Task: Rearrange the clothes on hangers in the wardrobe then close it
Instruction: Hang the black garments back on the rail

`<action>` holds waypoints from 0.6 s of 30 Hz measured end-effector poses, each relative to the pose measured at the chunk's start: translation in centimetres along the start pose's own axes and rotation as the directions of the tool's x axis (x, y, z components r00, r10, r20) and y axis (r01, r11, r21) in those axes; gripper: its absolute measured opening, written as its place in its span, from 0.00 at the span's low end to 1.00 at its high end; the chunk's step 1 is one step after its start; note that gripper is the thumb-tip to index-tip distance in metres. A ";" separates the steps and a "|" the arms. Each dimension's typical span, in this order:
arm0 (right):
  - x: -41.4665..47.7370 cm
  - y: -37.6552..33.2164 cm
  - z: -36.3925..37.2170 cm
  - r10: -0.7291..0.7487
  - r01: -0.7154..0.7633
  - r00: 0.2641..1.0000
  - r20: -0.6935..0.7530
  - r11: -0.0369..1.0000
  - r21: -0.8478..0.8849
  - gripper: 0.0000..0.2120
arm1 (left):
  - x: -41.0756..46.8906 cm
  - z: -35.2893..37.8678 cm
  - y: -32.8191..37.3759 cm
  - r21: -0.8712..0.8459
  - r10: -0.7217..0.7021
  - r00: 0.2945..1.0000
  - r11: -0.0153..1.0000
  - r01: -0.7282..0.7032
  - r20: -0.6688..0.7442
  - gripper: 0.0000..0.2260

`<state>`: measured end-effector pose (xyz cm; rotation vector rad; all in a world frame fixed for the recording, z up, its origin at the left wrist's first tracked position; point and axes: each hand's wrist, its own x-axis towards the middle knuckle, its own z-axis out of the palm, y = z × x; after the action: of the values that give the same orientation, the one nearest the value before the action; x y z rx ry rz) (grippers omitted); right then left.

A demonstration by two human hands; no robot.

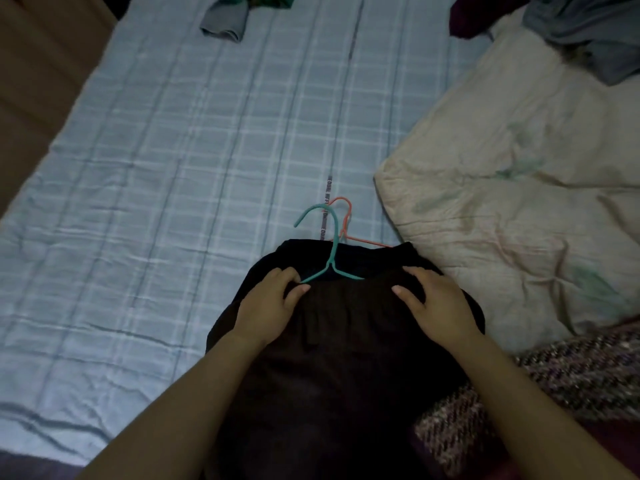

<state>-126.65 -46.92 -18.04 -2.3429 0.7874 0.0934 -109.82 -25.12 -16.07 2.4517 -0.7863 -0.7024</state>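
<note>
A black garment (346,341) lies on the blue checked bedsheet (156,168) in front of me. A teal hanger (333,251) sticks out of its top edge, hook pointing away from me. Behind it lies an orange hanger (347,216), mostly hidden under the garment. My left hand (268,306) pinches the fabric at the teal hanger's left arm. My right hand (436,303) rests on the garment's right side with fingers curled into the cloth. No wardrobe is in view.
A cream blanket (519,185) is bunched at the right. A purple-pink knitted cloth (571,375) lies at the lower right. Grey and green clothes (225,22) sit at the far end, grey fabric (595,32) at the top right. The brown floor (38,81) runs along the left.
</note>
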 end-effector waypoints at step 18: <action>-22.3 -32.5 3.2 -0.578 0.575 0.803 -0.143 0.815 -0.067 0.17 | -38.1 -19.1 -13.6 -0.264 -0.158 0.800 0.965 0.000 -0.579 0.04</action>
<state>-126.19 -13.85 3.67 -2.5277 0.1047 -0.3548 -120.04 13.96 3.07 2.2699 -0.3171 -0.0165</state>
